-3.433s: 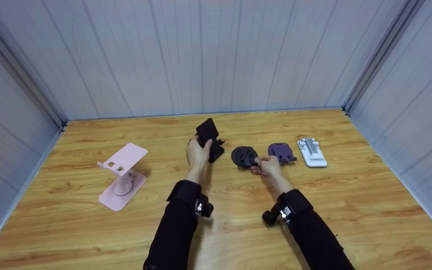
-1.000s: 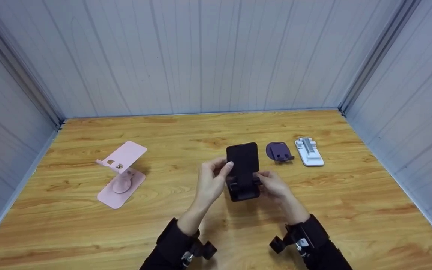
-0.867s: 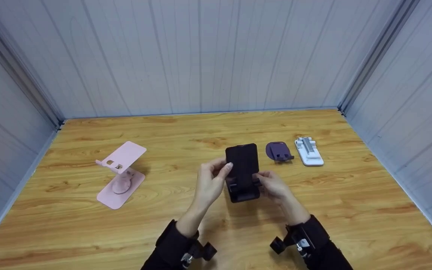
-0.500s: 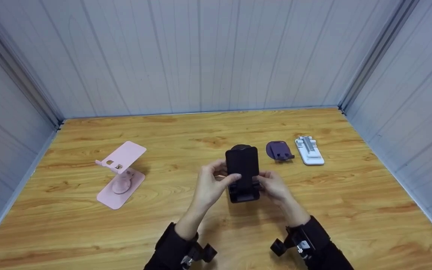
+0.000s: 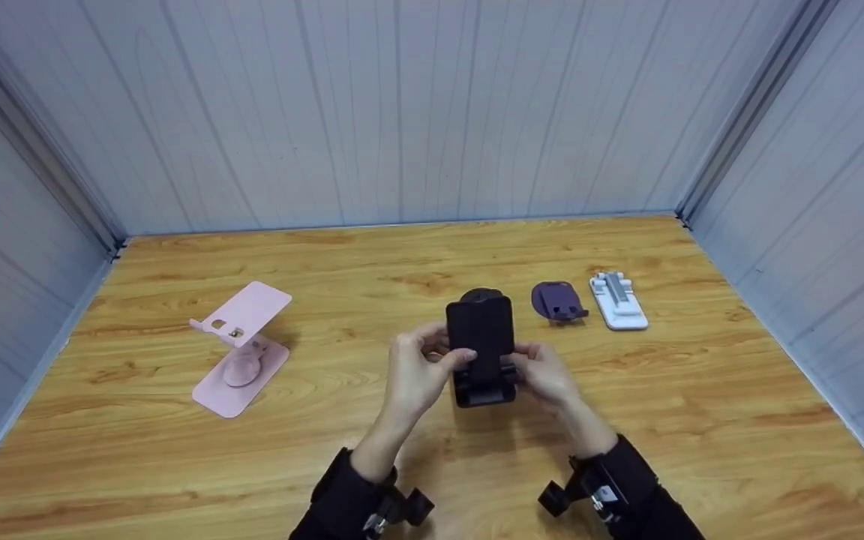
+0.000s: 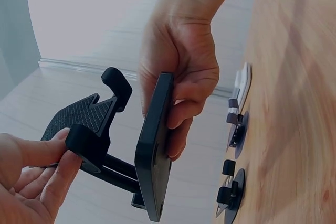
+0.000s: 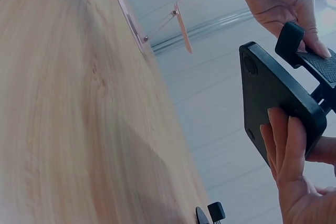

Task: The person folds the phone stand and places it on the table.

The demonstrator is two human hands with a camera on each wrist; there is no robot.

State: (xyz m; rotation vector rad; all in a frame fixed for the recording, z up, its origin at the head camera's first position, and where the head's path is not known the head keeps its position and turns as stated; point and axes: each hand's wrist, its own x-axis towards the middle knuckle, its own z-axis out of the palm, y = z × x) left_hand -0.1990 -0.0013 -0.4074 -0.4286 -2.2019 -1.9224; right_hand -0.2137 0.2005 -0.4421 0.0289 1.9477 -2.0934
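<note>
Head view: a black phone stand is held above the middle of the wooden tabletop, its flat back plate facing the camera and its lipped cradle at the lower end. The left hand grips the stand from the left, thumb laid across the front of the plate and fingers curled behind it. The right hand grips the lower right part of the stand, fingers curled round the cradle. Left wrist view shows the black phone stand edge-on: the plate stands nearly vertical, joined by a short arm to a textured base piece with an upturned hook. In that view the right hand wraps the upper edge of the plate with bent fingers, and the left hand pinches the base piece between thumb and fingertips. Right wrist view shows the stand with the right hand's fingers pressed along the plate edge and the left hand holding the hooked cradle. Directly behind the held stand lies a dark round object, mostly hidden. To the right, on the tabletop, rest a folded purple stand and, just beside it, a folded white stand. Well apart to the left stands an unfolded pink stand, plate tilted. Grey panelled walls enclose the tabletop on three sides.
</note>
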